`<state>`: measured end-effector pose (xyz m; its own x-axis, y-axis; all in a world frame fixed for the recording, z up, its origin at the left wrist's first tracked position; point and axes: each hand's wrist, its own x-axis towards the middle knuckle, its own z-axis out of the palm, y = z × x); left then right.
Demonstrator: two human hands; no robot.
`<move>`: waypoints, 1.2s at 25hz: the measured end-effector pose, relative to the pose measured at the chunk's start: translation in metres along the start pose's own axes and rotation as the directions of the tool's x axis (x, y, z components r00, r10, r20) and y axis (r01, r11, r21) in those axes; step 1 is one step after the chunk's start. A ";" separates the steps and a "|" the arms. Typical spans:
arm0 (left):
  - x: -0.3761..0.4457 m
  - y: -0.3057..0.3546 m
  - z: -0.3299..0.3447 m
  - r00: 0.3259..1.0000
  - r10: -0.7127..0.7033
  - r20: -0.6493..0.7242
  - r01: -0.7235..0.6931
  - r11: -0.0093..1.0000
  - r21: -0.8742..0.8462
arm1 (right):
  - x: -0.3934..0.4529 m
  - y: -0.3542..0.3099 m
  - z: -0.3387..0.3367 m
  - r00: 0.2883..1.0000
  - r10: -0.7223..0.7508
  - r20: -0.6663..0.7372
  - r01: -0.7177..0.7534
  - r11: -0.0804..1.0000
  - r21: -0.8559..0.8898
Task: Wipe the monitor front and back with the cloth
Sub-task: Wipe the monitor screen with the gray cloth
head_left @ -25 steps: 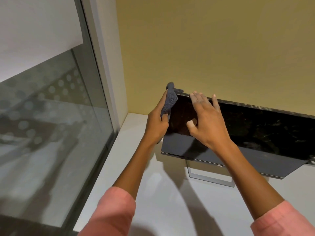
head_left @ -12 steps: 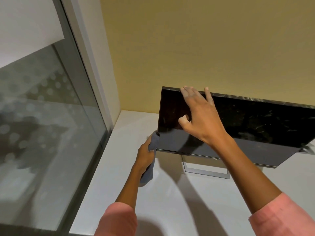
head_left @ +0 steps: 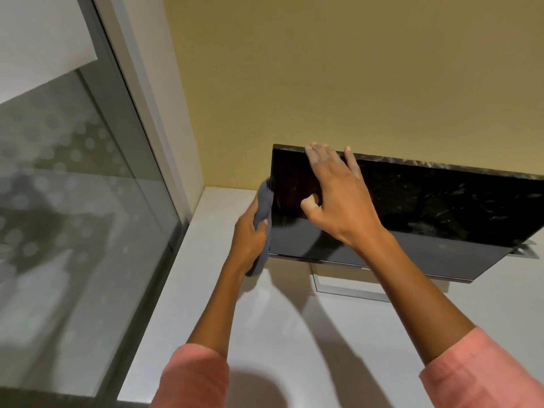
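A black flat monitor [head_left: 426, 210] stands on a silver stand [head_left: 347, 290] on the white desk, its screen tilted toward me. My left hand [head_left: 250, 240] grips a grey cloth [head_left: 263, 207] against the monitor's left edge, about halfway up. My right hand [head_left: 338, 198] lies flat on the upper left of the screen, with the fingertips over the top edge and the thumb on the glass. The monitor's back is hidden.
The white desk [head_left: 279, 334] runs along a yellow wall [head_left: 353, 83]. A glass partition with a metal frame [head_left: 88, 201] closes off the left side, close to the monitor's left edge.
My left hand slid the cloth down the monitor's left edge from the top corner to the bottom, then back up to mid-height. My right hand stayed on the screen.
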<state>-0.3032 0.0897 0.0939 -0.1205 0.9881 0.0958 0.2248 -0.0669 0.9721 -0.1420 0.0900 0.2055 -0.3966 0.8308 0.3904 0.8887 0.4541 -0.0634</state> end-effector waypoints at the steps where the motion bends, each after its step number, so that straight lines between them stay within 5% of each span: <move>1: -0.009 -0.017 0.005 0.998 -0.060 0.004 0.059 0.998 0.038 | 0.000 0.000 0.000 1.000 -0.006 0.001 0.006 1.000 -0.008; 5: -0.040 -0.067 0.018 0.943 -0.328 0.057 0.326 0.945 0.034 | -0.001 0.001 0.000 1.000 -0.016 -0.005 0.015 1.000 -0.019; 10: -0.034 -0.061 0.019 0.899 -0.434 0.065 0.438 0.894 -0.095 | -0.001 0.001 -0.003 1.000 -0.028 0.009 0.029 0.999 -0.031; 20: 0.000 0.079 -0.010 0.997 0.048 -0.059 -0.060 0.975 -0.214 | 0.002 -0.001 -0.009 1.000 -0.020 0.012 0.020 1.000 0.005; 24: -0.003 0.125 0.006 0.976 0.196 -0.099 -0.214 0.950 -0.226 | 0.004 -0.009 -0.022 0.994 0.021 -0.110 0.023 0.926 0.378; 26: -0.004 0.142 0.016 0.979 0.197 -0.053 -0.203 0.921 -0.332 | 0.004 -0.017 -0.022 0.983 0.012 -0.182 0.077 0.877 0.475; 30: -0.002 0.150 0.023 0.999 0.037 0.015 -0.024 0.851 -0.525 | 0.009 -0.018 -0.015 0.985 0.146 -0.095 -0.067 0.820 0.569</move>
<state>-0.2469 0.0807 0.2342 -0.0979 0.9869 0.1283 -0.3140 -0.1530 0.9370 -0.1581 0.0842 0.2236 -0.2385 0.8540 0.4625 0.6244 0.4996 -0.6005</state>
